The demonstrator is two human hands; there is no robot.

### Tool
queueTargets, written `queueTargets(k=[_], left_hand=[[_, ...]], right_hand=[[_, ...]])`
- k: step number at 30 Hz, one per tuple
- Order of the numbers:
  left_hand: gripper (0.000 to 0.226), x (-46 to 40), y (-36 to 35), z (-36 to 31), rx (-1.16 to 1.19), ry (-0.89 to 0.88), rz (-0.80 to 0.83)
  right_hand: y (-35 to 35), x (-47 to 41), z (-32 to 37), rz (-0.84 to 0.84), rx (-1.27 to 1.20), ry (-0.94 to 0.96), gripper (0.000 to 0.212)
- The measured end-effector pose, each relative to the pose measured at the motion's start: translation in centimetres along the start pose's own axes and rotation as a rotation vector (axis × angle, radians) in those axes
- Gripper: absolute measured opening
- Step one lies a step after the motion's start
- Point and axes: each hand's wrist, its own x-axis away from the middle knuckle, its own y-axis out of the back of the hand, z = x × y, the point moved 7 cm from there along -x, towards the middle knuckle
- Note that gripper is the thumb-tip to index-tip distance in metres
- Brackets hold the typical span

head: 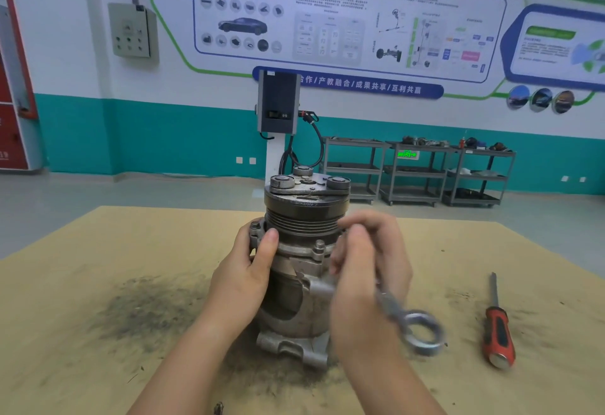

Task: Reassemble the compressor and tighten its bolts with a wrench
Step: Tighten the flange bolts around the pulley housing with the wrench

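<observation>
Compressor [299,264] stood upright at frame centre; left hand [244,275] gripped its flange, right hand [366,270] clutched a wrench [406,319] just right of it.

Compressor [302,270]: dull grey cast metal, grimy. Wrench [411,323]: bright smooth metal. Screwdriver [497,332], lower right: glossy red-black plastic handle. Tabletop [98,267]: matt, soot-smudged board.

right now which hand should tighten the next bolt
Probably the right hand: its grip is already on the wrench beside the compressor. The left hand is busy steadying the body.
</observation>
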Motion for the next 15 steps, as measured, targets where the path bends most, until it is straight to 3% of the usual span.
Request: queueTargets(k=[3,6,11,15], left_hand=[[0.062,0.0,0.0,0.0,-0.001,-0.005,-0.005],[0.068,-0.1,0.0,0.0,-0.010,-0.009,-0.002],[0.073,0.1,-0.1,-0.1,-0.002,0.004,0.020],[0.075,0.1,0.0,-0.2,-0.001,0.015,0.019]], right_hand=[[-1.1,0.3,0.7,0.143,0.192,0.118,0.015],[0.0,-0.8,1.4,0.113,-0.004,0.072,0.018],[3.0,-3.3,-1.4,-0.060,-0.468,-0.271,0.022],[3.1,-3.8,-3.7,-0.084,-0.604,-0.461,0.025]])
